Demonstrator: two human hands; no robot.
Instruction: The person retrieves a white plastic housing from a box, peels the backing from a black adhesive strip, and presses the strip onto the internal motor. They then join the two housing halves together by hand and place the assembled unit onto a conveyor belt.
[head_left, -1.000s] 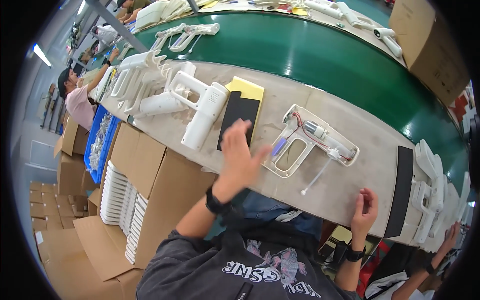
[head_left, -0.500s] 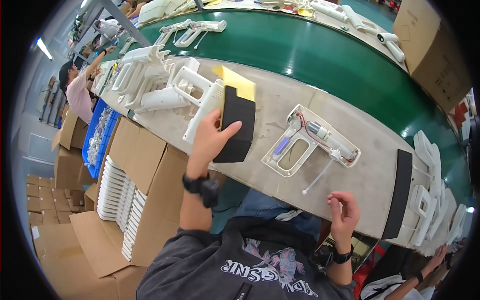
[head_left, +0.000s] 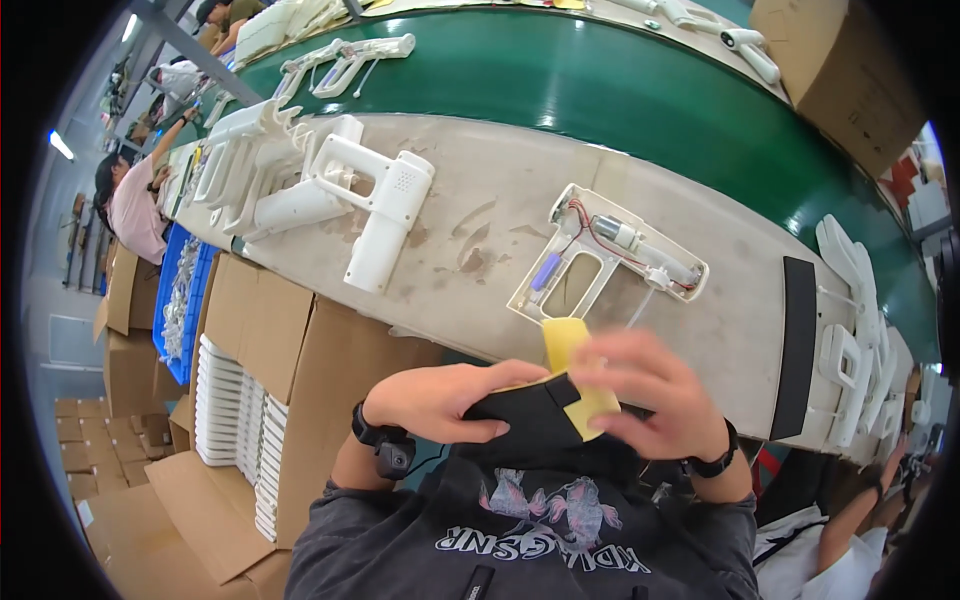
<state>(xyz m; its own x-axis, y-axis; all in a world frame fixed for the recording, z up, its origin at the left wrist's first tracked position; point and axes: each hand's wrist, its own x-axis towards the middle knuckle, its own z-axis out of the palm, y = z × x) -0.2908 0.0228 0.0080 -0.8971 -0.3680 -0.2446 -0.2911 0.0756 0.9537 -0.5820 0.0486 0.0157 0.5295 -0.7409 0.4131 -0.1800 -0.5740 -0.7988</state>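
Note:
Close to my chest, in front of the table edge, I hold a black foam strip [head_left: 525,415] with yellow backing paper [head_left: 565,345] at its right end. My left hand [head_left: 435,398] grips the foam, thumb and fingers on opposite faces. Motion blurs my right hand [head_left: 665,400], which is at the strip's right end by the yellow paper; its exact hold is unclear. Just beyond lies an opened white gun-shaped housing [head_left: 604,285], its inside facing up. Inside are a silver motor [head_left: 617,233], red wires and a purple cylinder [head_left: 547,271].
A closed white housing [head_left: 385,220] lies left of centre beside stacked shells. Another black strip [head_left: 797,350] and several white housings [head_left: 850,345] are at the right. Beyond runs a green conveyor [head_left: 560,90]. An open carton [head_left: 330,390] stands left; co-workers [head_left: 135,205] are on both sides.
My left hand has brought the black strip from above the table back to my chest, turning it sideways. My right hand has moved up to its yellow-papered end. The view has shifted slightly.

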